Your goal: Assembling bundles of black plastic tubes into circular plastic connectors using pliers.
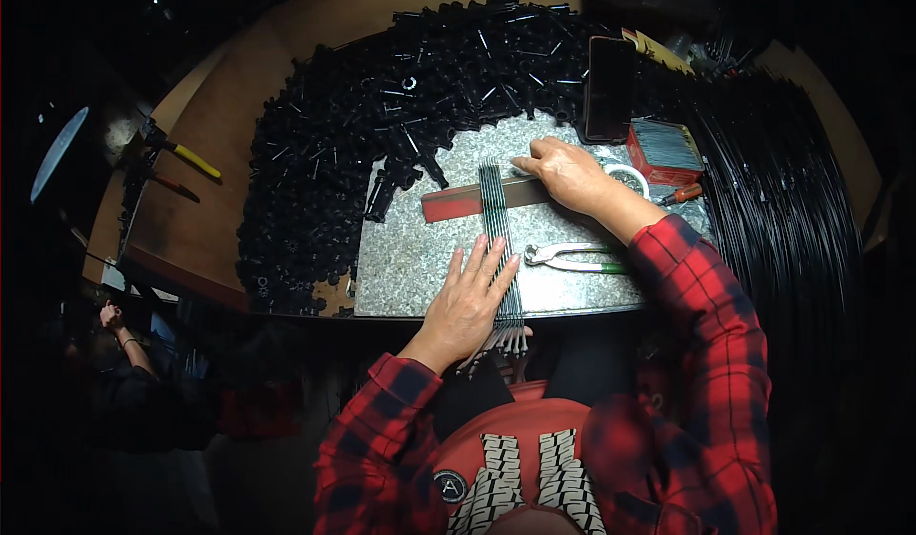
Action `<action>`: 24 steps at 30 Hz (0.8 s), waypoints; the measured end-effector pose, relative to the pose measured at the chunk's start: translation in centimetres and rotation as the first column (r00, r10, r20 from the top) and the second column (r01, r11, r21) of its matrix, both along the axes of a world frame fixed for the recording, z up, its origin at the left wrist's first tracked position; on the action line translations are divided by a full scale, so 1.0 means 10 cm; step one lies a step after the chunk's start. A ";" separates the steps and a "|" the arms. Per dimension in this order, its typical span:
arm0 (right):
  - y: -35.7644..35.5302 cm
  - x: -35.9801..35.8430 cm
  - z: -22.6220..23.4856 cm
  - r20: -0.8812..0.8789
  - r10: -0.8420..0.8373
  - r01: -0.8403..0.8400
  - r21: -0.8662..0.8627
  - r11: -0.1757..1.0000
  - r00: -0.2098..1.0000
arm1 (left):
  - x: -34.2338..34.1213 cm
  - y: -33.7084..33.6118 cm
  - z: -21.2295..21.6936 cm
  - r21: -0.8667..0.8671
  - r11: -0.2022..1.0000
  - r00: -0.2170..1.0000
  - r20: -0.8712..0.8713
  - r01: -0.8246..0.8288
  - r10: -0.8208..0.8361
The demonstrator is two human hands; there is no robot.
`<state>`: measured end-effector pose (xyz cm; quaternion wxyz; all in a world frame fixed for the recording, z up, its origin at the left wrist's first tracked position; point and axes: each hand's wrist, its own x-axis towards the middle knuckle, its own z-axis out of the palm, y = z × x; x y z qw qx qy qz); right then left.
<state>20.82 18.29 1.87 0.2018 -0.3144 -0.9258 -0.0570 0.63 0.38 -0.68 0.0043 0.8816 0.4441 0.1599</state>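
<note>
Several thin dark rods (pixel 492 196) lie side by side on a speckled grey stone slab (pixel 401 268), crossing over a flat red-and-grey bar (pixel 453 203). Their metal-tipped near ends stick out past the slab's edge above my lap. My left hand (pixel 463 301) lies against the near part of the rods, fingers stretched out. Beside their far ends my right hand (pixel 568 174) is closed, its thumb and fingertips close to the rods, over the right part of the bar. What its fingers hold, if anything, I cannot make out. End-cutting pincers (pixel 572 257) lie right of the rods.
A big heap of black tubular parts (pixel 334 144) surrounds the slab's far and left sides. At right are a phone (pixel 609 87), a red box of thin rods (pixel 663 154), an orange-handled tool (pixel 682 195) and long black rods (pixel 782 182). Yellow-handled pliers (pixel 196 160) are far left.
</note>
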 end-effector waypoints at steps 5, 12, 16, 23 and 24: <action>0.07 -0.02 0.00 -0.055 0.003 -0.004 -0.024 1.000 0.999 | -0.01 0.00 -0.01 -0.007 1.000 1.000 0.008 0.006 -0.006; 0.21 0.10 -0.01 -0.044 0.063 -0.066 -0.081 0.995 0.997 | -0.03 0.01 0.01 -0.013 1.000 0.999 -0.043 -0.004 0.003; 0.21 0.10 0.04 -0.082 0.089 -0.098 -0.116 0.988 0.993 | -0.06 0.02 0.00 0.031 0.999 1.000 -0.010 0.020 -0.020; 0.16 0.10 0.02 -0.097 0.089 -0.100 -0.119 0.988 0.991 | -0.03 -0.01 0.10 -0.108 0.994 0.996 0.086 0.024 -0.015; 0.17 0.09 0.02 -0.058 0.086 -0.093 -0.148 0.985 0.995 | -0.03 -0.01 0.09 -0.096 0.995 0.994 0.112 0.023 -0.012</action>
